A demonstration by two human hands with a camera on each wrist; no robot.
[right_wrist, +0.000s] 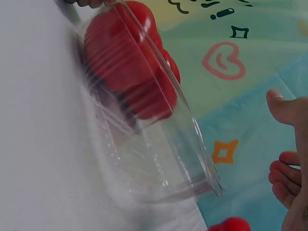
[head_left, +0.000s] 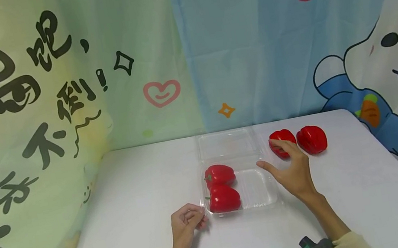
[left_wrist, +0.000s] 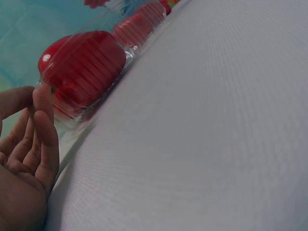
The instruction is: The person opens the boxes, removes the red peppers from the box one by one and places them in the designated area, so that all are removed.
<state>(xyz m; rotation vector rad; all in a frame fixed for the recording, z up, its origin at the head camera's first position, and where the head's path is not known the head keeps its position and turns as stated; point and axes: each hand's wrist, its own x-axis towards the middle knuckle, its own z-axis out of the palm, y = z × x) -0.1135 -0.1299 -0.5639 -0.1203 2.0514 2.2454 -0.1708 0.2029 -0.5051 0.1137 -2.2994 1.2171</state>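
Note:
A clear plastic clamshell container lies opened on the table, its lid folded back toward the far edge. Two red bell peppers, a front one and a rear one, lie in the left half of its base. My left hand pinches the container's left rim between thumb and fingers, as the left wrist view also shows. Past the container's right side, my right hand is held with thumb and fingers spread, holding nothing. Its fingertips overlap a third red pepper in the head view; whether they touch is unclear.
Another red pepper sits just right of the third one, near the far edge of the white table. A printed curtain hangs directly behind the table. A dark wrist camera is at my right wrist.

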